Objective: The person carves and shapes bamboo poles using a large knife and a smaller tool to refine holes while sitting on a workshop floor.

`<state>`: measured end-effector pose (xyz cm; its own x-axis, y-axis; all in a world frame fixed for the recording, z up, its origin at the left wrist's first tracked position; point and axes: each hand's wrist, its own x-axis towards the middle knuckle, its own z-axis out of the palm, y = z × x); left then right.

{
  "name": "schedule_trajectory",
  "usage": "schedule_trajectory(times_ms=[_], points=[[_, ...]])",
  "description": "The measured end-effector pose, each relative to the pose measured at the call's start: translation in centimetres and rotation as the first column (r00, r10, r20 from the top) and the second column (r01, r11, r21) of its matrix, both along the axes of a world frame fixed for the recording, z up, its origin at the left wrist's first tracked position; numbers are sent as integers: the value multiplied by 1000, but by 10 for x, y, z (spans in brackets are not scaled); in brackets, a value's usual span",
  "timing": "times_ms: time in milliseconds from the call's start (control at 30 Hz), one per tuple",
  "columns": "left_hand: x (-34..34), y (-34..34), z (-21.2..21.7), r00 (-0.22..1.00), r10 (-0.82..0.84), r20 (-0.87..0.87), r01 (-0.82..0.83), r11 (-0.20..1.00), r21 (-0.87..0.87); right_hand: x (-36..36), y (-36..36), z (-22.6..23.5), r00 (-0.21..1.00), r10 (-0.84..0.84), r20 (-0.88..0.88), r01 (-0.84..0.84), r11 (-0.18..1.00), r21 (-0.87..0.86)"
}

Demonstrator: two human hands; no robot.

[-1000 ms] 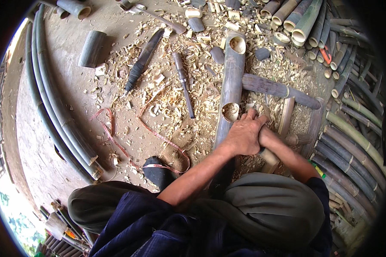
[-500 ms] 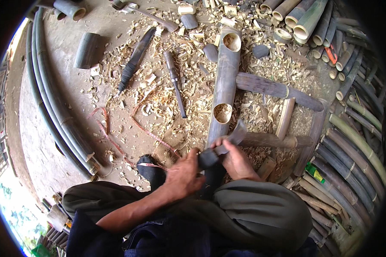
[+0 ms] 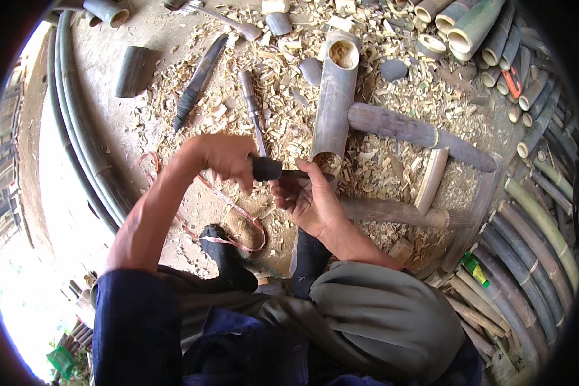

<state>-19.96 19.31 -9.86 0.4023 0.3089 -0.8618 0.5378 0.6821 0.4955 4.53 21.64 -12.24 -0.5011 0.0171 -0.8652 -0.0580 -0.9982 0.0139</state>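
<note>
My left hand [image 3: 228,161] grips the black-wrapped handle of a knife [image 3: 267,169]. The blade runs rightward, seen nearly edge-on. My right hand [image 3: 312,202] lies palm up at the blade, thumb over it and fingers curled beneath. Just beyond the blade stands a bamboo frame, its thick post [image 3: 335,106] cut with two holes; the nearer hole is partly hidden by my right hand and the knife. Two bamboo rails, the farther one [image 3: 392,122] and the nearer one [image 3: 392,211], join the post on the right.
A chisel [image 3: 251,103], a long dark-handled blade [image 3: 199,83] and a measuring tape [image 3: 228,204] lie among shavings. A short bamboo tube [image 3: 132,72] stands at left beside long poles [image 3: 77,109]. Stacked bamboo [image 3: 527,244] lines the right side. My dark-covered feet show below.
Both hands have moved up and away from my lap with the knife. The blade has turned from slanting up to lying roughly level. My right palm now faces upward.
</note>
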Motion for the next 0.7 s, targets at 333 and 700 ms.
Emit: schedule_trajectory(times_ms=[333, 700], points=[[184, -92, 26, 880, 415, -231, -361, 901, 242, 59, 23, 7, 843, 419, 337, -511, 818, 263], [189, -146, 2, 671, 709, -217, -627, 699, 343, 52, 9, 6, 762, 566, 315, -648, 650, 397]])
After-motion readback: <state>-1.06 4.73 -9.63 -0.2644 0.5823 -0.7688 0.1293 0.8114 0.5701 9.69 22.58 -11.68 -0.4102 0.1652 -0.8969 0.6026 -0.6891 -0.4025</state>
